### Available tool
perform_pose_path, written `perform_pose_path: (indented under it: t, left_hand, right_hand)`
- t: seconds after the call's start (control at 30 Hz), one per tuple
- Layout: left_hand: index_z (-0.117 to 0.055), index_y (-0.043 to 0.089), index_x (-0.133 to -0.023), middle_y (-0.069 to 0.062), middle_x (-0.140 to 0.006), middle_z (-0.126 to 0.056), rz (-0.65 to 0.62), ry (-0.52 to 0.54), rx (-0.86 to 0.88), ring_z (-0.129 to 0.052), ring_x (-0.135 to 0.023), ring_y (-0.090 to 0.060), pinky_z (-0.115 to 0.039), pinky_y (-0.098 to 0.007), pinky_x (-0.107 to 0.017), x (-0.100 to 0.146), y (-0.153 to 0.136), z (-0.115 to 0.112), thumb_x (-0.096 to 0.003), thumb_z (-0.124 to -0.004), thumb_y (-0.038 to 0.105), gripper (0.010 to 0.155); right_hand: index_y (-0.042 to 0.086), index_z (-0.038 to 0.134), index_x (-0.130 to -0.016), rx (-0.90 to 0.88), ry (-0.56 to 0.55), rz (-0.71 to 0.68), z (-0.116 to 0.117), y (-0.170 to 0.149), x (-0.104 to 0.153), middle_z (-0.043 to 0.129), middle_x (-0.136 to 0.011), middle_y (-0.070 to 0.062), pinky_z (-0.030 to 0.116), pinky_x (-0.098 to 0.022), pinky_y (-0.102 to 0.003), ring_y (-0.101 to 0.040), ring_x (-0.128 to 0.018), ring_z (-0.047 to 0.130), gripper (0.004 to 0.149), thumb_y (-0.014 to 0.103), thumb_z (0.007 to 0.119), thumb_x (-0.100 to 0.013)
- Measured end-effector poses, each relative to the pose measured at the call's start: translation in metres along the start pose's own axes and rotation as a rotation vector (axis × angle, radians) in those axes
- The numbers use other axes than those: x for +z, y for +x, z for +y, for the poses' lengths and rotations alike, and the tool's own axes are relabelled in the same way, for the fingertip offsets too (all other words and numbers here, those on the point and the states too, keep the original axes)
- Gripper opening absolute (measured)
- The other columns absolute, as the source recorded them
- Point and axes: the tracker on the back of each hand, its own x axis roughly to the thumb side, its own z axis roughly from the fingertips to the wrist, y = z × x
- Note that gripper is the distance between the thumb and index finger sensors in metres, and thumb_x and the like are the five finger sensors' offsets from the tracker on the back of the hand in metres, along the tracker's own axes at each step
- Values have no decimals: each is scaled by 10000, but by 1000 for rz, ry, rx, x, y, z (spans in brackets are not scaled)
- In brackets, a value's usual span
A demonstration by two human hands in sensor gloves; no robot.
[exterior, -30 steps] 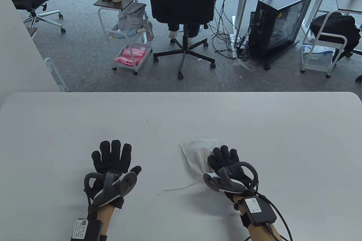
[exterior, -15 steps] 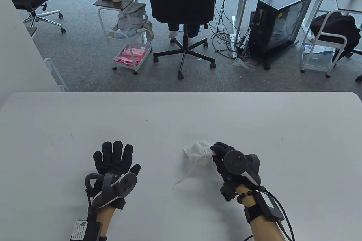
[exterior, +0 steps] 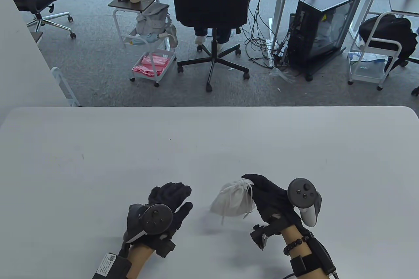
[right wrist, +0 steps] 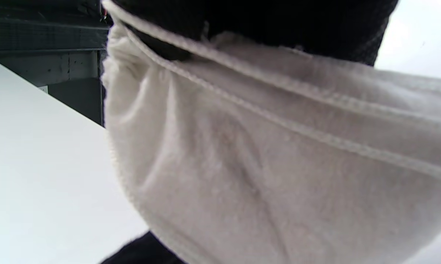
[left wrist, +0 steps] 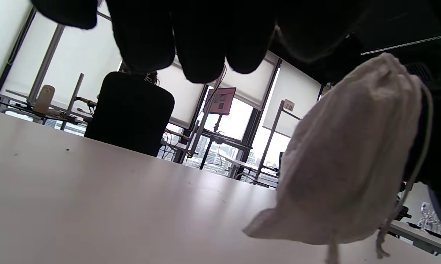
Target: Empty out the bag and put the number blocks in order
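Observation:
A small white drawstring bag (exterior: 233,201) hangs above the white table (exterior: 209,135) in the table view, its gathered neck up. My right hand (exterior: 262,190) grips the neck of the bag and holds it off the table. The bag also shows in the left wrist view (left wrist: 348,165) and fills the right wrist view (right wrist: 279,165). My left hand (exterior: 170,200) is just left of the bag, empty, fingers loosely curled, not touching it. No number blocks are visible; the bag's contents are hidden.
The bag's drawstrings (exterior: 247,194) dangle loose from its neck. Beyond the table's far edge stand an office chair (exterior: 211,14), a small white cart (exterior: 150,40) and a black computer case (exterior: 322,27).
My right hand has gathered the bag's neck, turned over and lifted the bag off the table toward me. My left hand has moved right, closer to the bag, its fingers curling.

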Motion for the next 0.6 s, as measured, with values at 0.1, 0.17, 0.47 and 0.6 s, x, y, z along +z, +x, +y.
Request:
perform_pose_path:
  t: [0.1,0.17,0.47,0.6]
  left_hand:
    - [-702,163,-1034,-185,-1057,-741,-7,-17,82,-793,-958,-511,-581,-740,-665,-8,11,-6,-545,-712,444,564]
    - [-714,172,-1027,-172,-1050,-757,-15,-41,129,-811,-954,-493,-591,-733,-667,-11,17,-10,-544,-713,450,558]
    - [-789,180,-967,-136,-977,-854,-25,-81,119,-936,-865,-413,-633,-722,-659,-21,24,-11,-506,-771,488,555]
    - [-835,194,-924,-107,-912,-917,-58,-10,10,-993,-803,-366,-667,-712,-648,-24,34,-9,-492,-735,560,575]
  right_hand:
    - [203,823,-870,18,45,-7,12,2,0,889,-903,-135,865,-591,-572,-409,-786,968,350,305,751,-543]
    - [200,822,-872,2,65,2,20,1,2,890,-902,-135,869,-588,-568,-405,-782,972,352,306,750,-544]
    - [189,816,-877,0,141,-18,36,6,6,880,-908,-144,875,-583,-562,-414,-785,964,355,303,741,-549]
    - [168,815,-872,56,124,-39,36,12,9,888,-896,-149,885,-565,-561,-419,-771,970,361,307,740,-547]
